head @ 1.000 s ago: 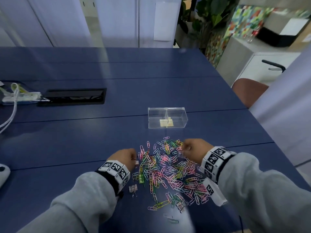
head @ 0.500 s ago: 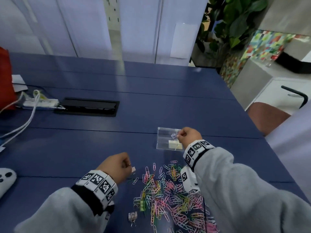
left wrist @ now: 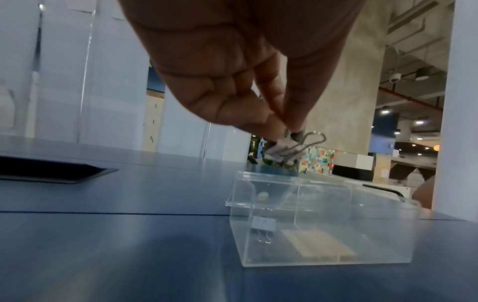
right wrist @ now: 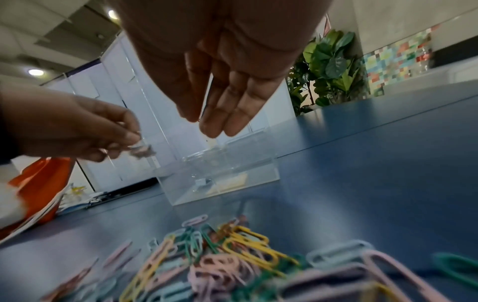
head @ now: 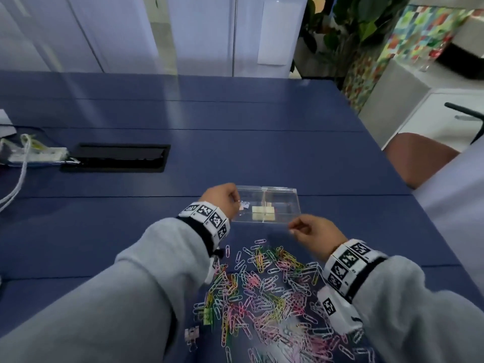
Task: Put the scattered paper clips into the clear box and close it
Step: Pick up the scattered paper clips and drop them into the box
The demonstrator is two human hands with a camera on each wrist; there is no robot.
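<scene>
The left hand (head: pixel 221 199) pinches one white binder clip (left wrist: pixel 283 149) just above the left end of the one clear box (head: pixel 267 205), whose lid stands open; a second binder clip (left wrist: pixel 264 224) lies inside the box, and a third (head: pixel 192 336) sits at the pile's near-left edge. The right hand (head: pixel 314 235), fingers straight and holding nothing, hovers between the box and the heap of coloured paper clips (head: pixel 264 297), too many to count, on the blue table (head: pixel 262 153).

Bare blue table (head: pixel 262 158) surrounds clear box (head: pixel 282 205); paper clip heap (head: pixel 264 289) crowds its near side, left hand (head: pixel 222 200) at its left end.
</scene>
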